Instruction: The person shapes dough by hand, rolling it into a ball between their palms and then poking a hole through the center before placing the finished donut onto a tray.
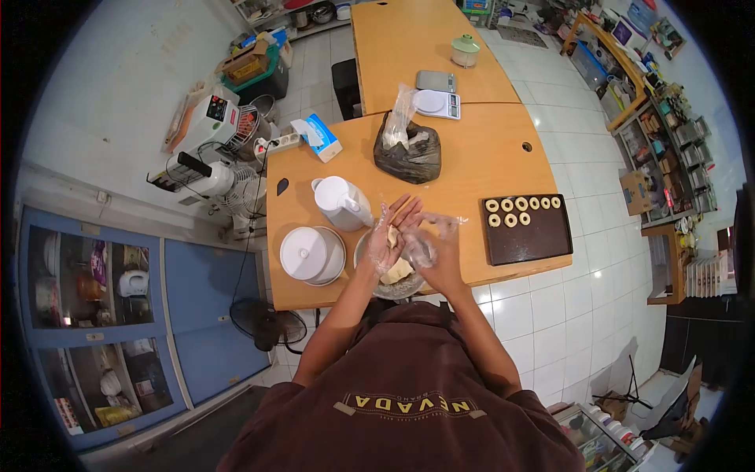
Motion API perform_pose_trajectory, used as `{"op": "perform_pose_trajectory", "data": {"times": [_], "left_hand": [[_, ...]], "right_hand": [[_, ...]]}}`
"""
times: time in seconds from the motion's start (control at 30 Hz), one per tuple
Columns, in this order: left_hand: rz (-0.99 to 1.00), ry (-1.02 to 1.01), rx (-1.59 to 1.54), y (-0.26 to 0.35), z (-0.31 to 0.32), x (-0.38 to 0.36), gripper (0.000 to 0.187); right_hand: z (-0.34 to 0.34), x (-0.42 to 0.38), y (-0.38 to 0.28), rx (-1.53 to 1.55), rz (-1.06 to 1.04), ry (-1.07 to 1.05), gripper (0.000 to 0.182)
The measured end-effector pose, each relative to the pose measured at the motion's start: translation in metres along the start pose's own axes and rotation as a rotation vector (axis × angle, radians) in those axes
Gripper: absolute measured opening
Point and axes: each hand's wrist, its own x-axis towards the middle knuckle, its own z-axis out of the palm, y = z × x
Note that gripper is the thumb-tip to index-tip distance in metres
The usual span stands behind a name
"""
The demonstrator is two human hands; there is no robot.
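My left hand (387,240), in a clear plastic glove, is palm up over the bowl with its fingers stretched out. A small pale piece of dough (392,237) lies on that palm. Close beside it on the right is my right hand (431,252), also in a loose clear glove, its fingers turned toward the left palm and blurred. Below both hands, a larger lump of dough (397,272) sits in a bowl (399,293) at the table's front edge, partly covered by my hands and wrists.
A dark baking tray (531,241) with two rows of dough rings stands right. On the left are a white jug (341,203) and round white containers (303,253). Farther back are a black plastic bag (409,157), a kitchen scale (437,104) and a tissue box (321,140).
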Motion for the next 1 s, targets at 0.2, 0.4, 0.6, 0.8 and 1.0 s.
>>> {"op": "perform_pose_trajectory", "data": {"times": [0.2,0.4,0.6,0.8,1.0], "left_hand": [[-0.084,-0.447,-0.58,-0.019,-0.009,0.002,0.069],[-0.005,-0.094,-0.243,-0.017,0.038,-0.019,0.079],[0.19,-0.067,-0.505,0.013,0.057,-0.024,0.086],[0.404,-0.06,-0.396,0.019,0.026,-0.009,0.086],[0.594,0.006,0.098,0.024,0.019,0.005,0.082]], "right_hand": [[-0.011,0.024,-0.002,-0.044,0.049,0.021,0.035],[0.008,0.054,-0.017,-0.193,-0.059,-0.178,0.054],[0.039,0.056,-0.018,-0.091,-0.091,-0.319,0.064],[0.05,0.052,-0.04,0.168,-0.079,-0.357,0.071],[0.053,0.072,-0.059,0.536,-0.005,-0.364,0.089]]}}
